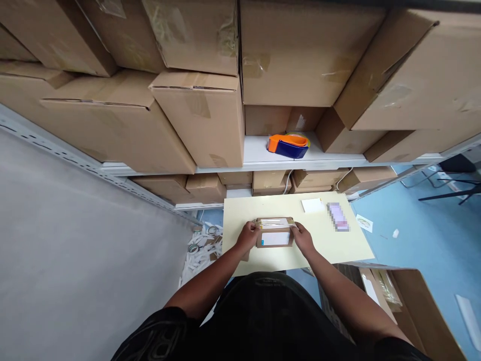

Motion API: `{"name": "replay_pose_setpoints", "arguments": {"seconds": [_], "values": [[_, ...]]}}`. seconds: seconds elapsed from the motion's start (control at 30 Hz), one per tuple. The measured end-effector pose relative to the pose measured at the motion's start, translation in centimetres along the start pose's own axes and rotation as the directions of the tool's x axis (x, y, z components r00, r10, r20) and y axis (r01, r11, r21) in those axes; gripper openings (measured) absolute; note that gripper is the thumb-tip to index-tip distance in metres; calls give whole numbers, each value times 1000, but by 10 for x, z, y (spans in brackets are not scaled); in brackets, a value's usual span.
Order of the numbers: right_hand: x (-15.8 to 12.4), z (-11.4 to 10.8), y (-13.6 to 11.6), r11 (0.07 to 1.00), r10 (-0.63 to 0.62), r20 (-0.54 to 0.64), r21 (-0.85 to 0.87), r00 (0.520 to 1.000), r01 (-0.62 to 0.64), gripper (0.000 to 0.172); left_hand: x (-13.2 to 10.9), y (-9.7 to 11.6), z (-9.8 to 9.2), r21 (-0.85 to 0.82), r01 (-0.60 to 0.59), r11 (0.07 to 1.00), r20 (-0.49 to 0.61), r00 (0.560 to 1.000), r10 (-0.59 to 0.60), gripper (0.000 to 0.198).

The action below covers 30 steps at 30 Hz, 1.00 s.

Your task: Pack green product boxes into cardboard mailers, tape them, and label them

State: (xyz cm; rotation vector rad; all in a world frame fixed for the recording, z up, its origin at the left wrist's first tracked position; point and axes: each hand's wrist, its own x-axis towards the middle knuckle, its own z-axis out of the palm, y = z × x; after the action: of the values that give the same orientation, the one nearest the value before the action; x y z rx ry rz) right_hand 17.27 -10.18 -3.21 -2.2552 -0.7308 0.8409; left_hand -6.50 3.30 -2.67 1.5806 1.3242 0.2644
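Observation:
A small brown cardboard box (275,231) with a white label on its near side rests on a pale yellow table (319,245). My left hand (248,235) grips the box's left end with curled fingers. My right hand (302,238) holds its right end, fingers closed on the top edge, where clear tape lies across the flaps. A white pad (312,205) and a pinkish blurred object (338,216) lie farther back on the table to the right.
An orange and blue tape dispenser (287,145) sits on a white shelf (263,159) among stacked cardboard cartons (195,115). Tape rolls and paper scraps (201,245) litter the floor at left. An open carton (409,306) stands at lower right on blue floor.

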Motion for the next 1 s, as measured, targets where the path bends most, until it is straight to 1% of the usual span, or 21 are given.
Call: {"name": "replay_pose_setpoints", "arguments": {"seconds": [0.07, 0.13, 0.2, 0.23, 0.33, 0.4, 0.47, 0.53, 0.6, 0.67, 0.7, 0.73, 0.8, 0.83, 0.9, 1.0], "values": [[-11, 2, 5, 999, -35, -33, 25, 999, 35, 60, -8, -8, 1, -13, -39, 999, -14, 999, 39, 24], [-20, 7, 12, 995, -72, -82, 65, 994, 78, 60, -14, -17, 1, -14, -63, 998, -2, 998, 63, 24], [-28, 11, 19, 989, -78, -111, 116, 991, 91, 58, -20, -25, 0, -30, -67, 997, 45, 997, 69, 25], [-33, 12, 23, 987, -63, -112, 141, 992, 79, 58, -23, -30, 0, -48, -50, 998, 83, 995, 54, 25], [-43, 13, 31, 982, -19, -82, 186, 996, 34, 61, -32, -40, 0, -138, 61, 989, 198, 980, -32, 29], [-46, 12, 34, 976, -16, -45, 214, 999, 25, 64, -36, -43, 0, -210, 125, 970, 240, 968, -73, 33], [-46, 8, 36, 965, 2, 4, 262, 1000, -3, 69, -36, -40, -3, -242, 163, 957, 250, 963, -101, 36], [-42, 3, 41, 948, 47, 41, 314, 998, -58, 73, -34, -34, -10, -180, 157, 971, 229, 967, -114, 38], [-37, -5, 49, 933, 102, 61, 341, 993, -117, 72, -30, -24, -22, -25, 83, 996, 161, 984, -78, 37], [-30, -14, 62, 926, 148, 89, 337, 985, -170, 70, -27, -10, -33, 141, -27, 990, 76, 997, 16, 31], [-26, -19, 69, 925, 169, 109, 325, 979, -196, 69, -26, -2, -36, 203, -78, 976, 48, 996, 70, 26], [-22, -24, 77, 924, 190, 132, 312, 973, -223, 68, -25, 7, -38, 252, -127, 959, 35, 992, 123, 21], [-12, -33, 92, 915, 230, 179, 296, 957, -275, 66, -21, 30, -34, 330, -223, 917, 59, 975, 216, 15], [-7, -38, 99, 912, 240, 203, 288, 949, -292, 64, -18, 43, -27, 368, -271, 890, 95, 963, 254, 15], [4, -48, 113, 919, 224, 252, 267, 941, -290, 60, -7, 72, -4, 437, -360, 825, 195, 933, 304, 18], [21, -66, 131, 937, 170, 312, 243, 935, -252, 53, 19, 117, 46, 507, -467, 725, 371, 877, 307, 22]]}}
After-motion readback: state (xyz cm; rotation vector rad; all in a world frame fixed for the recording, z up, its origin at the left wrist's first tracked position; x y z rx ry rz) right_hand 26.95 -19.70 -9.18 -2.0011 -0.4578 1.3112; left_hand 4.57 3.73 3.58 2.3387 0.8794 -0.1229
